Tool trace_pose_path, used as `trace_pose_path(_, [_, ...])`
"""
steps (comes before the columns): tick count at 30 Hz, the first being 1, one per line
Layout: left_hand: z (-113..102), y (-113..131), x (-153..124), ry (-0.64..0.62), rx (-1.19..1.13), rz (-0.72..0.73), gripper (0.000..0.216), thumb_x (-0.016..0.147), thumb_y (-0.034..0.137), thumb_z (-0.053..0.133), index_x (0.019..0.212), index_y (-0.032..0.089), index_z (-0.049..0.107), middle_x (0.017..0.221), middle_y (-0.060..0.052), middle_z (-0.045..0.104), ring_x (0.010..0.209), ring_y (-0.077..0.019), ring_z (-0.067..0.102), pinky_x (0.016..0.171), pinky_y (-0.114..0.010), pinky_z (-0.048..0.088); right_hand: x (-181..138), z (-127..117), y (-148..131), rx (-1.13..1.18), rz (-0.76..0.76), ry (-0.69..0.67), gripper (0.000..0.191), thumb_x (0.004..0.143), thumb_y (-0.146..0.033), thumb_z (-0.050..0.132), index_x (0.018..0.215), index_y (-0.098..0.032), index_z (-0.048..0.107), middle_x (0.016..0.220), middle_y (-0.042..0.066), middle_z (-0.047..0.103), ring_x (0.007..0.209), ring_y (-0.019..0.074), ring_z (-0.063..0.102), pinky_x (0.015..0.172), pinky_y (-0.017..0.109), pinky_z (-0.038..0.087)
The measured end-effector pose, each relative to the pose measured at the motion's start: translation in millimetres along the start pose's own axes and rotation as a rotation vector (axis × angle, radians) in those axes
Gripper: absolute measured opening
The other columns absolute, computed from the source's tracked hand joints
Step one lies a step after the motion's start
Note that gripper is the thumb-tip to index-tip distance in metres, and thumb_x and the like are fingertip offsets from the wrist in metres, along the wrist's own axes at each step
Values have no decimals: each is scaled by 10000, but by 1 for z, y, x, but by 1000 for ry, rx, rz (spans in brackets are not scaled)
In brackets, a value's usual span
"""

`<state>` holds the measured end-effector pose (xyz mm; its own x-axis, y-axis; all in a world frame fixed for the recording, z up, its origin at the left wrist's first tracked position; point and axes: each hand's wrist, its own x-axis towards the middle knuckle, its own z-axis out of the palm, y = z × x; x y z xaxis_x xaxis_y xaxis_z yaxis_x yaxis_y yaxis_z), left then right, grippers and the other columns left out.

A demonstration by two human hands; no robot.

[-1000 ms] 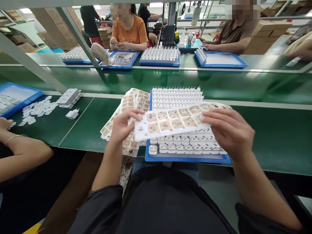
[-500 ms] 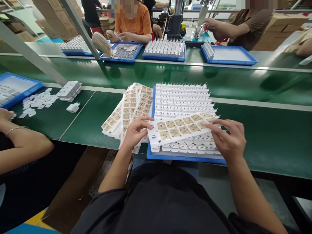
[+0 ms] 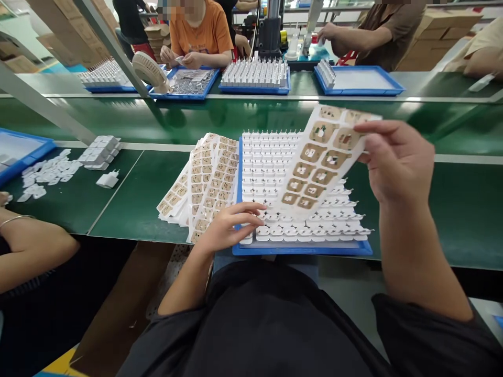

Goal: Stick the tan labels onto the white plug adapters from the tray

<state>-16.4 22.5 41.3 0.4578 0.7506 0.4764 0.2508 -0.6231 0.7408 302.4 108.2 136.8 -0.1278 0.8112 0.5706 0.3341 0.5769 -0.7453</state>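
Note:
Between the thumb and fingers of my right hand is one end of a sheet of tan stickers, raised at a slant above the tray. My left hand has its fingers stretched apart, and they hover over or rest on the front left of the white plug adapters; contact cannot be made out. These adapters stand in rows, pins up, in a blue tray, partly hidden behind the sheet. Left of the tray lies a fanned pile of more sticker sheets.
A single adapter, a stack of white blocks and loose white pieces lie to the left, near a co-worker's arm. Across the green bench stand blue trays, a small fan and a person in orange.
My left hand has let go of the sticker sheet. My right hand has lifted the sheet up and to the right, turning it from lying across the tray to a steep slant.

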Motion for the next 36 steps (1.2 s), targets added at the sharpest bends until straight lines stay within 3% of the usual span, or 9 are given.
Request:
trace_pose_path(3, [-6,-7,-8,129,9,-89,126,938,230,648,985,232,765,1205,-117,724,1077,-247,710,962,-395,576,8,-5,-14,-89,-234,-62,295,923,-224,710,1196,-334,693,1159,29,733,1029,165,701,846,278,598])
trace_pose_path(7, [-10,-21,-6,273,-102,-295,218,941,379,653,1084,233,730,1174,-109,730,1107,-254,696,950,-392,577,11,-1,-36,-141,-392,-501,402,939,-138,613,1274,-348,684,1102,-15,779,958,161,748,797,279,602])
trace_pose_path(9, [-8,-32,-2,402,-259,-372,386,918,502,654,1204,243,671,1210,-115,717,1105,-258,698,902,-387,597,10,10,-43,-217,-415,-688,445,954,-130,530,1330,-336,651,1102,-10,785,929,173,750,792,307,595])
trace_pose_path(12, [-5,-50,2,564,-438,-399,636,838,581,714,1368,278,536,1295,-116,683,1095,-257,706,879,-383,604,5,28,-37,-379,-409,-842,542,956,-110,445,1461,-282,538,1130,26,784,906,185,747,738,304,568])
trace_pose_path(17, [-6,-62,-6,706,-472,-544,404,906,530,624,1198,251,618,1127,-81,738,964,-196,727,799,-307,591,-9,36,-8,-566,-284,-919,580,934,-103,428,1487,-260,512,1103,44,799,819,202,743,653,298,539])
trace_pose_path(20, [-9,-55,-11,606,-521,-496,452,902,592,604,1171,231,636,1066,-91,749,967,-202,721,805,-311,585,-13,32,-5,-594,-265,-924,585,913,-101,440,1461,-274,546,1080,33,803,808,209,742,631,296,527])
trace_pose_path(24, [-7,-45,-10,366,-482,-432,629,751,493,827,1275,239,588,1035,-87,757,956,-235,729,819,-334,580,-13,33,-16,-639,-293,-925,556,908,-96,436,1428,-225,586,1065,59,804,816,219,742,639,302,518])
trace_pose_path(29, [2,-46,-8,382,-291,-510,307,785,397,816,979,219,659,963,-61,759,927,-228,721,837,-335,569,-14,38,-16,-681,-315,-886,544,914,-98,420,1415,-215,595,1065,64,802,794,212,734,612,297,496])
trace_pose_path(36, [5,-54,-9,382,-129,-502,219,799,392,777,831,210,658,902,-29,699,823,-177,658,783,-300,555,-27,43,11,-689,-242,-834,501,936,-128,436,1401,-223,598,1139,82,786,840,229,745,617,305,527])
